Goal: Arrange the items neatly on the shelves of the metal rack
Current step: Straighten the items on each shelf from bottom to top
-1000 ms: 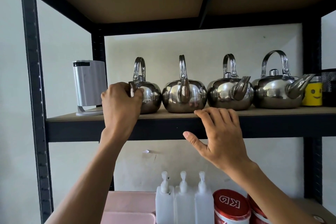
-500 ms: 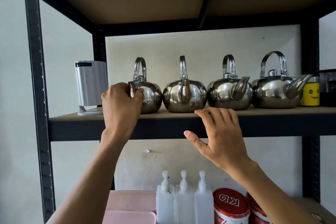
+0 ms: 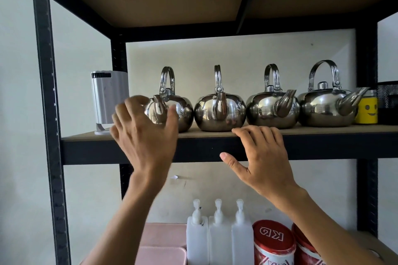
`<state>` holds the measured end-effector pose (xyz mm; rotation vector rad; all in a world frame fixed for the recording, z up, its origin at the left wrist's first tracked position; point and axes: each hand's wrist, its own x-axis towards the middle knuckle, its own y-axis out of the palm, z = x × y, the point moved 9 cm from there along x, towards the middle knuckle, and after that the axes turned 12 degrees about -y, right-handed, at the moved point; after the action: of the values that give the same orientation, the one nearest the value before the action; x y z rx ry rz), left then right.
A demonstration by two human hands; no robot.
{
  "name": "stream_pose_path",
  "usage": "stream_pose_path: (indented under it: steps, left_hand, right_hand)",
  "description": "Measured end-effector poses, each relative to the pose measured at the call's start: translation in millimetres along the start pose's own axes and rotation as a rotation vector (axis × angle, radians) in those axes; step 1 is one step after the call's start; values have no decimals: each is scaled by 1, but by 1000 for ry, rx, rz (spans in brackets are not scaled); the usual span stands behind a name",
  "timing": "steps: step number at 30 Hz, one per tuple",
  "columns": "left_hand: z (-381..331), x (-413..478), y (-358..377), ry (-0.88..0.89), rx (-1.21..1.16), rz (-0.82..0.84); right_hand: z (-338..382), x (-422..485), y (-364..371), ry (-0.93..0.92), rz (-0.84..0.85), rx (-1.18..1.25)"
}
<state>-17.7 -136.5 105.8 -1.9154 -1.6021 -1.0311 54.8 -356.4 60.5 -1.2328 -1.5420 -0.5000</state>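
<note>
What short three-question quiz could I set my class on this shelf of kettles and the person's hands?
1. How many steel kettles stand on the shelf?
2. True or false: the right hand grips a kettle.
3. What stands just right of the rightmost kettle? A) a yellow smiley-face jar B) a blue mug C) a green bowl

Key: 1) four. 2) False: its fingers rest on the shelf's front edge. 3) A.
</note>
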Motion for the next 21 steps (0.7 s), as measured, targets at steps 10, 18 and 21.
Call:
stream_pose_path:
  steps: [10, 18, 21]
  left_hand:
    - [-12, -91, 42, 551, -42, 211]
    - [-7, -84, 69, 562, 69, 266]
    - [-7, -86, 69, 567, 72, 234]
  right_hand:
    - [-3, 11, -12, 139, -102, 141]
    - [-16, 45, -21, 285, -292, 415]
    - [-14, 57, -21, 295, -302, 440]
